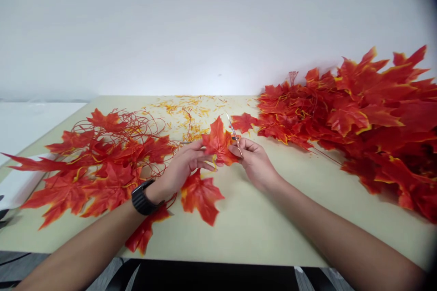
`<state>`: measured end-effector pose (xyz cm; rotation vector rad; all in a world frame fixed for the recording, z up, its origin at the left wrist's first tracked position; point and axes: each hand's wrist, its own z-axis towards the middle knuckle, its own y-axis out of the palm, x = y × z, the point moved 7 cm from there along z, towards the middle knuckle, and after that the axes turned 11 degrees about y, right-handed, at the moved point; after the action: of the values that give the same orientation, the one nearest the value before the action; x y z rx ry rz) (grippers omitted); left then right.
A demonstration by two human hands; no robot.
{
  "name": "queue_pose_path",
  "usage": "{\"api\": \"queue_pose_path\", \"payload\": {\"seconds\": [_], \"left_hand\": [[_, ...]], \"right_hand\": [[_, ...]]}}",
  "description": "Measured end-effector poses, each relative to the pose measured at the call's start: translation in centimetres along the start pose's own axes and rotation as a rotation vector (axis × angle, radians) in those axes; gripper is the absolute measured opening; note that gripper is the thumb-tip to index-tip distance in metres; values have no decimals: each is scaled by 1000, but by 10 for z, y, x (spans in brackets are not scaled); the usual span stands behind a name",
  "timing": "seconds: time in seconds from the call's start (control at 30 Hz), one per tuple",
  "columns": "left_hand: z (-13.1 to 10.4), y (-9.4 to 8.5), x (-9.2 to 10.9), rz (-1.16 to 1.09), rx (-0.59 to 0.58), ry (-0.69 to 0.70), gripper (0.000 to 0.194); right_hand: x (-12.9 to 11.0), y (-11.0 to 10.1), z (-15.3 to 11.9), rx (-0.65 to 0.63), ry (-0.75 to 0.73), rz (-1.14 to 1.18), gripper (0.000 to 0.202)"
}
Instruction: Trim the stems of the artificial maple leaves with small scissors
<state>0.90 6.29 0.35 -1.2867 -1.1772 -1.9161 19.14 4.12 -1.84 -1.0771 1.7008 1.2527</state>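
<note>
My left hand (182, 163), with a black wristband (143, 198) at the wrist, has its fingers closed on an artificial red maple leaf (217, 140). The leaf is upright above the table, and its right edge reaches my other hand. In my right hand (256, 163) is a slim pair of silver scissors (234, 133), the blades pointing up and away beside the leaf. Part of the handles is hidden by my fingers. Below the hands another red maple leaf (202, 195) hangs or lies; its link to the held one cannot be made out.
Left of my hands lies a tangle of red leaves (112, 182) with thin red stems (143, 122). A large heap of red leaves (351, 118) fills the right side. Yellow and orange trimmings (189, 113) are scattered over the far part of the pale table (273, 232), near the white wall.
</note>
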Motion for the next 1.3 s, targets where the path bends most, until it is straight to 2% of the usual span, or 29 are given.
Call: {"api": "queue_pose_path", "payload": {"seconds": [0.13, 0.27, 0.37, 0.43, 0.57, 0.63, 0.7, 0.77, 0.9, 0.97, 1.17, 1.3], "left_hand": [[2, -7, -9, -36, 40, -106, 27], [4, -13, -11, -24, 48, -147, 48], [4, -12, -12, 5, 1, -137, 45], [4, -11, -14, 65, -30, -83, 42], [6, -8, -8, 226, -25, 160, 64], [6, -4, -2, 322, -51, 259, 66], [6, 0, 4, 421, -103, 331, 57], [7, 1, 10, 517, -134, 389, 39], [10, -5, 17, 633, -121, 434, 9], [12, -9, 17, 566, -109, 396, 5], [16, -20, 5, 71, 50, 85, 30], [14, -21, -4, -4, 99, 5, 30]], "right_hand": [[3, -4, 3, 18, 40, 38, 51], [1, -8, 5, 43, 15, 31, 52], [1, -7, 6, 24, 34, 41, 52], [4, -4, 5, -1, 61, 29, 51], [12, 4, 2, -61, 87, 29, 50], [16, 8, 1, -90, 100, 33, 50], [20, 10, -1, -109, 117, 33, 48], [22, 12, -2, -116, 129, 31, 47], [24, 14, -3, -123, 146, 13, 46], [23, 10, 0, -114, 157, 7, 45], [15, -13, 16, -3, 202, -19, 45], [-3, -20, 14, 57, 99, 4, 42]]}}
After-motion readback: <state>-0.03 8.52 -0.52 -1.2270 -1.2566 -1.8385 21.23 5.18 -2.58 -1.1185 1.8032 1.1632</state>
